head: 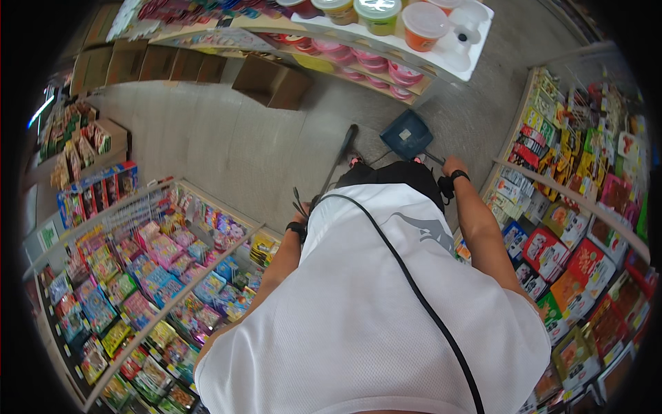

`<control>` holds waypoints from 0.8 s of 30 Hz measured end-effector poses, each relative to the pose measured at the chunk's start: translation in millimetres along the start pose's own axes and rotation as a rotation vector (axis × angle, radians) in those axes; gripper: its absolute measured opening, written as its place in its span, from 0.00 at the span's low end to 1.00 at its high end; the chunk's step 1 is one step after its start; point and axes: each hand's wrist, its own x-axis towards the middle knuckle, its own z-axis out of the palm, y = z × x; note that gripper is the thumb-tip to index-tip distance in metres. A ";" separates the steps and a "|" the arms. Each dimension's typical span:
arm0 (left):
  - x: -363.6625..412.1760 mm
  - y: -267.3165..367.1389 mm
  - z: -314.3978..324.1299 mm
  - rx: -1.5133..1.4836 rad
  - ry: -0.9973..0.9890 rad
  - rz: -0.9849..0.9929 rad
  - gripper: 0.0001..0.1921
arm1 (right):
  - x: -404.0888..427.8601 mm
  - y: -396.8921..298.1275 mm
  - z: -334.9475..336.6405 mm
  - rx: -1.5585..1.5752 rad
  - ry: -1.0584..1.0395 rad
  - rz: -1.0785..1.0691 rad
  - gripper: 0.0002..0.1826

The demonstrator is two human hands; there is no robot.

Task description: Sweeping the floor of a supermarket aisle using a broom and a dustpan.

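My left hand is partly hidden by the white shirt and a dark wrist strap. It grips the handle of a broom, whose dark narrow head is low over the floor. On the other side, my right hand is closed around the handle of a dark blue dustpan. The dustpan is in front of my feet, with a small pale label on it. Whether it touches the floor I cannot tell. Both wrists wear black straps.
Shelves of packaged sweets flank my left side, and racks of bagged foods my right. Ahead is a display with lidded tubs and pink bowls. An open cardboard box sits on the grey floor. A black cable crosses my shirt.
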 end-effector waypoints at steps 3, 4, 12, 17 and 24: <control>14.0 17.7 -16.5 0.063 -0.039 0.036 0.22 | -5.0 23.8 17.3 0.098 0.003 0.019 0.17; 18.4 23.7 -21.7 0.085 -0.053 0.048 0.22 | -7.9 30.1 22.7 0.155 -0.009 0.022 0.18; 49.4 77.7 -50.4 0.278 -0.170 0.127 0.22 | -50.2 69.6 58.0 0.360 0.031 0.077 0.23; 65.5 126.2 -56.4 0.402 -0.242 0.162 0.22 | -66.1 95.8 89.8 0.501 0.062 0.168 0.21; 85.6 199.8 -39.6 0.528 -0.323 0.144 0.19 | -91.2 126.8 133.0 0.665 0.154 0.298 0.20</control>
